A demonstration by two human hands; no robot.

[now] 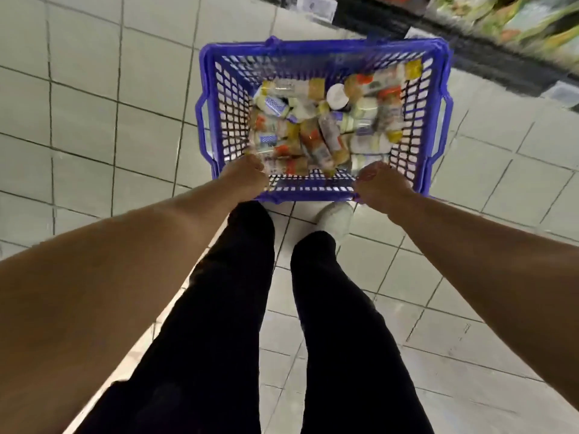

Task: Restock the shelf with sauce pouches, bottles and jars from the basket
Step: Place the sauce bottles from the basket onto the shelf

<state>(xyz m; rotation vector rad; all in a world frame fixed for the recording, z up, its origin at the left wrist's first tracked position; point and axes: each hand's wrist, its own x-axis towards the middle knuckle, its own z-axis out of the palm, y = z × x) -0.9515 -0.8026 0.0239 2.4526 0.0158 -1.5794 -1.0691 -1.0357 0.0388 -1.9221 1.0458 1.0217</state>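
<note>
Seen from above: a blue plastic basket (322, 51) with latticed walls, at 12 o'clock from the body, held by its near rim over a floor of pale tiles (94, 98). Left hand (247, 177) at 11 o'clock, fingers curled over the rim's near left corner, clamped on it. Right hand (380, 183) at 1 o'clock, fingers wrapped round the same rim at the near right corner, likewise clamped on. Hands apart, one at each corner, with the rim's near edge bare between them. Inside the basket, a jumbled heap of sauce pouches, bottles and jars (326, 126), blurred, in yellow, orange, white and violet labelling; among them a bottle with a round white cap (336, 94) lying toward the far right. Heap piled across the basket's bottom, no item outside it. Shelf (470, 42) at 1 to 2 o'clock, beyond the basket's far right corner, dark-edged, carrying blurred green and yellow packets (513, 17). Below the basket, two legs in black trousers (238, 277), and one pale shoe (335, 219) on the tiles just under the near rim.
</note>
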